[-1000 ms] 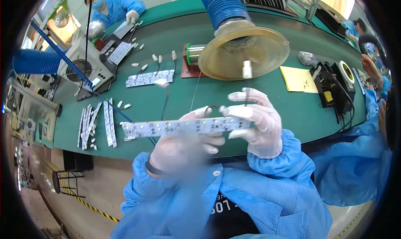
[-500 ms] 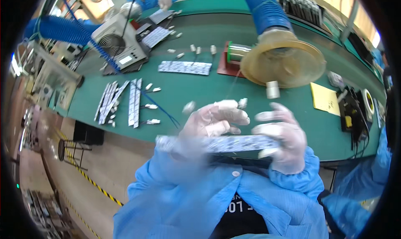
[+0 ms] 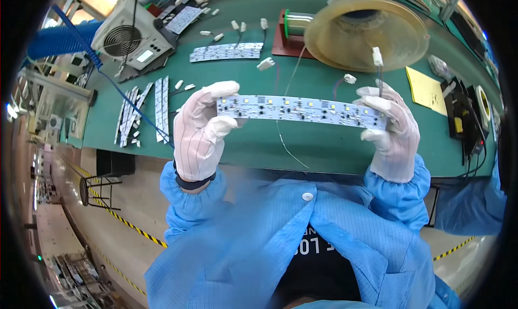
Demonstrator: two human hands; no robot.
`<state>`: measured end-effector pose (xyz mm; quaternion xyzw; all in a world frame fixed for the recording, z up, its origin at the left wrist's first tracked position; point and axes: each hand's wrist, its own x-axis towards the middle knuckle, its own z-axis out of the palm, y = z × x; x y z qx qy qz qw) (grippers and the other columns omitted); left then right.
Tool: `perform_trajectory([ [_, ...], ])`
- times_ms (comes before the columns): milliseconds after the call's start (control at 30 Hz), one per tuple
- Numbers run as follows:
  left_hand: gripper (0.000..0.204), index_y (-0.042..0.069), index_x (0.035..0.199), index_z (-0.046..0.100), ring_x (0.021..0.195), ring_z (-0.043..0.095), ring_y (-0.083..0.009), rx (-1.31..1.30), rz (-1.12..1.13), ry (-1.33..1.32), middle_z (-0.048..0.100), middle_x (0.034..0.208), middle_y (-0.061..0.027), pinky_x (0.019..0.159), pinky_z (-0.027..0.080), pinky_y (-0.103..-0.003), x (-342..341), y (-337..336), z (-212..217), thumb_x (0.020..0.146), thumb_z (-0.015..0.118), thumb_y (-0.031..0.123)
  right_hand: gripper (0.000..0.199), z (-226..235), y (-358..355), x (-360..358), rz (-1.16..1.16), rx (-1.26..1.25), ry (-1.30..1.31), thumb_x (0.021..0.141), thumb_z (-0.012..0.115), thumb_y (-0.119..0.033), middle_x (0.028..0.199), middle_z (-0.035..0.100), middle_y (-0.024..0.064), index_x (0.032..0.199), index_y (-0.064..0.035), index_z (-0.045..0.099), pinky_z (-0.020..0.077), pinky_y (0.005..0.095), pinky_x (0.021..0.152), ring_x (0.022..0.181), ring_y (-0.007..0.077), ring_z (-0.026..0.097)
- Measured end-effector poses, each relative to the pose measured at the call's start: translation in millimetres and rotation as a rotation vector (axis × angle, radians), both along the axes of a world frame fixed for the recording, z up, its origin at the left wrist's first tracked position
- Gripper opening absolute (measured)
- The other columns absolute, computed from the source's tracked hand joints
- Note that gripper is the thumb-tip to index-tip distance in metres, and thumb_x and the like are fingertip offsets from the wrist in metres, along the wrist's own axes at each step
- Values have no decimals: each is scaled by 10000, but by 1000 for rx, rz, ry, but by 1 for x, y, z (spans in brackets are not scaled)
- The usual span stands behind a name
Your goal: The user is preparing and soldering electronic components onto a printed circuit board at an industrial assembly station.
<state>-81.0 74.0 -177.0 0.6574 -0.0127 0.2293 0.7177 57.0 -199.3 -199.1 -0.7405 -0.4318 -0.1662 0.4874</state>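
- Nearest, the left hand (image 3: 200, 131) in a white striped glove pinches the left end of a long white LED strip board (image 3: 299, 110), thumb on the front face, fingers behind; the right hand (image 3: 393, 130) grips the right end the same way, fingers closed around the edge. The board hangs level in the air between them, above the near edge of the green bench (image 3: 324, 147).
- Held only at its two ends, the thin board may bow or twist if either hand squeezes or pulls unevenly, which could stress the small parts soldered along it.
- The right hand also appears to hold a thin wire with a white connector (image 3: 377, 56) sticking up; it may slip or snag on the funnel above.
- A loose thin wire (image 3: 286, 144) lies on the bench just beneath; lowering the board could catch it.
- Farther out, a yellow extraction funnel (image 3: 367, 31), a solder spool (image 3: 298, 23), scattered white connectors (image 3: 265, 64) and another strip board (image 3: 226, 52) crowd the mat; a careless sweep might knock them.
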Motion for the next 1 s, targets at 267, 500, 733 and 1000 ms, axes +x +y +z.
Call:
perform_trajectory([
  [267, 546, -63, 1213, 543, 844, 614, -172, 60, 38, -82, 612, 988, -102, 753, 498, -276, -1, 1, -11, 758, 732, 172, 573, 2, -4, -1, -86, -99, -214, 665, 698, -496, 902, 687, 89, 1004, -35, 668, 427, 489, 994, 952, 284, 628],
  [500, 530, -72, 1217, 540, 917, 604, -170, 130, 19, -82, 610, 1038, -122, 832, 483, -270, -4, -1, -11, 713, 693, -10, 563, -2, -6, 0, -95, -109, -265, 673, 683, -498, 881, 686, 92, 993, -35, 671, 428, 492, 992, 939, 271, 627],
  [733, 480, -63, 1167, 572, 932, 602, -150, 311, 97, -65, 625, 1065, -107, 841, 481, -268, -5, -4, -5, 727, 750, 9, 535, -1, -1, 1, -73, -115, -236, 734, 649, -506, 885, 681, 113, 962, -22, 657, 415, 505, 1003, 921, 276, 622],
  [1000, 466, 25, 1088, 634, 873, 640, -206, 590, 260, -68, 671, 993, -91, 788, 497, -293, -6, -7, 2, 674, 796, 163, 581, -7, 2, 1, -51, -53, -165, 666, 698, -512, 895, 687, 87, 998, -38, 648, 400, 495, 1017, 960, 279, 630],
])
